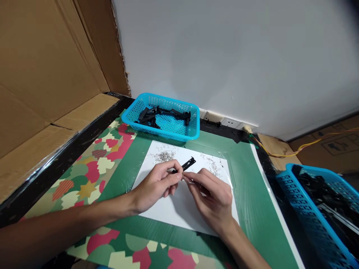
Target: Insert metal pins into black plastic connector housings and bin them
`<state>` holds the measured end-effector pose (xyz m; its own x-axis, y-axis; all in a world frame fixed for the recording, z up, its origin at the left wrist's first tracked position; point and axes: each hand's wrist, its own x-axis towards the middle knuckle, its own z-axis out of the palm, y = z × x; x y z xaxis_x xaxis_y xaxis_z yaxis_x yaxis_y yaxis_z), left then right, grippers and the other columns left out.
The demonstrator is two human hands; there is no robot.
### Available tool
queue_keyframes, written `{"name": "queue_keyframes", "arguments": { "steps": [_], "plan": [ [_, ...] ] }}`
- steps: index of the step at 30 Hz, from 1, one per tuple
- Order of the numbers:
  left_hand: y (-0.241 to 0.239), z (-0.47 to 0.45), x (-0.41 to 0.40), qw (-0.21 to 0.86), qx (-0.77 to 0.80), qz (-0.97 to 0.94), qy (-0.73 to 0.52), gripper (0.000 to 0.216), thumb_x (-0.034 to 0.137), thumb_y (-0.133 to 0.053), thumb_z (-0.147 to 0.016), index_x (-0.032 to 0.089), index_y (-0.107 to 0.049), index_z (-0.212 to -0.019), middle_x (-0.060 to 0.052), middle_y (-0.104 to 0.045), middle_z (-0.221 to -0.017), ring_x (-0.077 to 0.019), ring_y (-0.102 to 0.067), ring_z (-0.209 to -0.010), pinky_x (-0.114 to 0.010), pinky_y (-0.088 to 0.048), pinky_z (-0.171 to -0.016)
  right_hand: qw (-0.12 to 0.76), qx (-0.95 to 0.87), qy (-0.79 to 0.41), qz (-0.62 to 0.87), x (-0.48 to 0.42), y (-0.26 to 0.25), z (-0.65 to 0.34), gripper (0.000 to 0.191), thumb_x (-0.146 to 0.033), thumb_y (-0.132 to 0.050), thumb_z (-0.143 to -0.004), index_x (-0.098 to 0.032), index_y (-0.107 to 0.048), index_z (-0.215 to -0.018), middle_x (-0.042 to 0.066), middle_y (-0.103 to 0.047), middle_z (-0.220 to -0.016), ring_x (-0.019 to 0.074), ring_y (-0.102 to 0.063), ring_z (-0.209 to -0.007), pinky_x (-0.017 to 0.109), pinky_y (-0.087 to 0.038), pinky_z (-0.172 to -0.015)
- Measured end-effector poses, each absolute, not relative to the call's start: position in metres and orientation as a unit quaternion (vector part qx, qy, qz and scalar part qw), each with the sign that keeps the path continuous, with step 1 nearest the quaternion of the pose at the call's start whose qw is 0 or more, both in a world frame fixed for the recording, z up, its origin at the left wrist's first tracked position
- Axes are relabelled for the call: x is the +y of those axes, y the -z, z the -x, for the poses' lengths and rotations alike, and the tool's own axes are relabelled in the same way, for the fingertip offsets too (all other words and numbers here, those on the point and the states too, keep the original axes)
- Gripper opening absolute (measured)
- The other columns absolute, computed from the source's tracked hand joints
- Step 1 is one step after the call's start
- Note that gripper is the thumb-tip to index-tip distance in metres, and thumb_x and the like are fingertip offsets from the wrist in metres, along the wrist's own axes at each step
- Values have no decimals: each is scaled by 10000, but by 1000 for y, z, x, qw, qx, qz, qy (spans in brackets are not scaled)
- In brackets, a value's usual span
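A slim black part (188, 163), long and narrow with a notched far end, sticks out above my left hand (157, 184). The thumb and index finger of that hand are closed on it over the white sheet (171, 207). My right hand (213, 195) meets the near end of the part, its fingertips pinched together. Whatever small thing those fingertips hold is too small to make out. Behind my left hand lies a heap of tiny silvery metal pieces (165, 156), and more loose metal pieces (213, 167) are scattered on the sheet's right side.
A blue basket (161, 133) with several black parts stands by the wall. Another blue basket (303, 200), filled with black parts, is at the right. Cardboard (47, 56) borders the left. A yellow cable (301, 147) runs from the wall sockets (231, 122).
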<state>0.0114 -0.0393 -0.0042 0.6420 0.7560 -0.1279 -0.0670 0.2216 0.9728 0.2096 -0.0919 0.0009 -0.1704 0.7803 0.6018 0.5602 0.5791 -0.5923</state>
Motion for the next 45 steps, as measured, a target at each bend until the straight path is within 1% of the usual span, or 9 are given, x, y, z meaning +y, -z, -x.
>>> {"name": "queue_keyframes", "arguments": {
  "steps": [4, 9, 15, 21, 25, 28, 33, 39, 45],
  "plan": [
    [3, -11, -39, 740, 279, -536, -295, 266, 455, -607, -1068, 189, -626, -1061, 5, -602, -743, -140, -568, -670, -222, -435, -567, 478, -757, -72, 440, -93, -4, -211, 278, 14, -661, -958, -163, -770, -1145, -11, -609, -750, 103, -510, -570, 254, -372, -501],
    [6, -12, -35, 691, 253, -594, -325, 305, 419, -567, -1111, 179, -685, -1258, -31, -669, -887, -150, -633, -771, -276, -524, -743, 505, -727, -21, 464, -94, -13, -217, 237, -4, -741, -922, -183, -790, -1069, -28, -597, -695, 95, -517, -550, 237, -400, -502],
    [8, -14, -38, 667, 263, -581, -385, 234, 356, -723, -1045, 244, -619, -1223, -30, -654, -1110, -166, -698, -980, -287, -579, -863, 495, -743, -24, 450, -93, -12, -221, 249, 2, -744, -910, -181, -788, -1072, -17, -618, -707, 101, -555, -574, 236, -421, -513],
    [5, -14, -37, 665, 265, -585, -381, 560, 275, -776, -1010, 311, -539, -1517, -61, -736, -1242, -191, -739, -1087, -338, -591, -1008, 472, -760, -53, 444, -94, -11, -222, 241, -6, -714, -929, -176, -772, -1090, 1, -673, -744, 106, -594, -587, 236, -430, -512],
    [5, -14, -37, 666, 258, -591, -375, 619, 301, -764, -1018, 290, -542, -1595, -84, -755, -1299, -204, -751, -1097, -370, -602, -1061, 458, -773, -45, 437, -94, -12, -222, 221, -12, -699, -944, -176, -752, -1082, 8, -700, -781, 100, -605, -589, 234, -436, -516],
    [5, -14, -39, 663, 275, -586, -375, 608, 318, -775, -1003, 258, -593, -1580, -94, -761, -1319, -220, -755, -1096, -380, -642, -1026, 445, -782, -12, 435, -94, -12, -224, 207, -16, -692, -953, -175, -742, -1075, -6, -693, -764, 93, -596, -565, 239, -435, -518],
    [5, -14, -40, 637, 291, -602, -383, 442, 280, -789, -978, 214, -754, -1414, -110, -729, -1451, -279, -720, -1256, -374, -666, -1012, 417, -798, 35, 434, -93, -11, -225, 178, -33, -701, -964, -172, -734, -1070, -25, -670, -722, 90, -570, -532, 256, -423, -519],
    [2, -14, -38, 619, 292, -618, -387, 409, 231, -768, -980, 219, -774, -1389, -101, -723, -1476, -280, -731, -1274, -348, -674, -998, 388, -814, 53, 428, -94, -8, -228, 184, -35, -708, -975, -158, -736, -1108, -12, -676, -729, 104, -581, -558, 276, -405, -526],
    [5, -15, -34, 617, 317, -603, -393, 425, 232, -844, -908, 189, -808, -1330, -120, -747, -1436, -316, -763, -1229, -433, -680, -1032, 372, -822, 77, 423, -93, -5, -230, 206, -46, -659, -1024, -169, -735, -1170, -5, -691, -753, 108, -613, -573, 285, -395, -531]
  ]
}}
